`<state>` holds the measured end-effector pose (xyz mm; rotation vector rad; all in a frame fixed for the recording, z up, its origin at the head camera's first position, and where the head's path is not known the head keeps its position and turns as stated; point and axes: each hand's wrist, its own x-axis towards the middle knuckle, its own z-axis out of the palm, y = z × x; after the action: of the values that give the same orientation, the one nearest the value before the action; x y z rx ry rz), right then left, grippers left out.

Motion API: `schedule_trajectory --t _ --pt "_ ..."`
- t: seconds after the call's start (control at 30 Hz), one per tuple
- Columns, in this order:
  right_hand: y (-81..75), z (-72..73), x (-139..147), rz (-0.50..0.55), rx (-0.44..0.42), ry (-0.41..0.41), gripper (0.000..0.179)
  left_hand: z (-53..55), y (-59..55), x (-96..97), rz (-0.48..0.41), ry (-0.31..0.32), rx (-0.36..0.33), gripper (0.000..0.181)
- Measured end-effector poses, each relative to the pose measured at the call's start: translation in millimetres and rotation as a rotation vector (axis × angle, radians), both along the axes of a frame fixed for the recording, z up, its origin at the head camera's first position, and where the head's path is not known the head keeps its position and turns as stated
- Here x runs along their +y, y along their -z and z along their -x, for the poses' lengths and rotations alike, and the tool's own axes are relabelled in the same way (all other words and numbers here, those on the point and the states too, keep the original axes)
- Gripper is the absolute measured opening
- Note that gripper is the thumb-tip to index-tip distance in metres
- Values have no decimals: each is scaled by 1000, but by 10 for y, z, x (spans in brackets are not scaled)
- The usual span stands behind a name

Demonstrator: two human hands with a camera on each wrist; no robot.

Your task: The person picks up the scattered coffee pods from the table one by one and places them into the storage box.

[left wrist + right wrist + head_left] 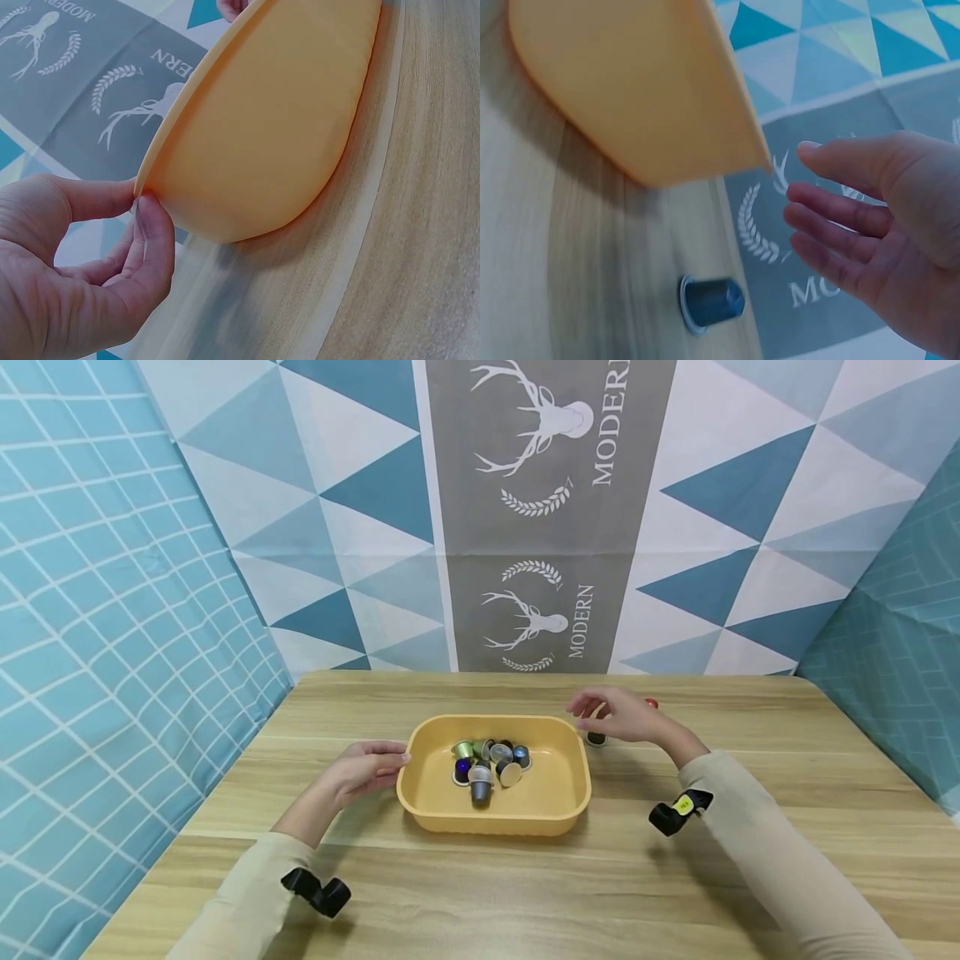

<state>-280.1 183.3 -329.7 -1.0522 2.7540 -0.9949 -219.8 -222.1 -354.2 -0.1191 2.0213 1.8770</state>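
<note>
A yellow plastic tray (493, 825) stands on the table with several coffee capsules (480, 774) heaped in its middle, among them green, blue, grey and beige-lidded ones. At its left end my left hand (370, 770) pinches the rim between thumb and fingers, as the left wrist view shows up close. My right hand (618, 714) hovers by the tray's far right corner, fingers loosely bent and holding nothing. In the right wrist view a gap separates it from the rim. Below that hand a dark blue capsule (714, 301) stands on the table outside the tray.
Just beyond my right wrist a small red object (651, 702) shows, mostly hidden. The wooden table (480, 893) ends at a patterned cloth (528, 527) behind and a blue checked cloth (112, 635) at the left. Each sleeve carries a black wrist camera (678, 812).
</note>
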Motion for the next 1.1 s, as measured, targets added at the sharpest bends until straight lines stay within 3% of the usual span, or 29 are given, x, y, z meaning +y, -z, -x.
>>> schedule_trajectory --t 0.2,0.57,0.9,1.1 --pt "110 66 115 28 17 42 26 3 -17 4 6 2 -3 46" --pt "288 125 216 16 131 68 29 -4 -12 8 15 -3 1 48" --pt "362 161 232 7 141 66 30 3 -5 1 4 -3 1 48" --pt "409 185 265 -12 99 65 29 1 5 -2 5 3 6 48"
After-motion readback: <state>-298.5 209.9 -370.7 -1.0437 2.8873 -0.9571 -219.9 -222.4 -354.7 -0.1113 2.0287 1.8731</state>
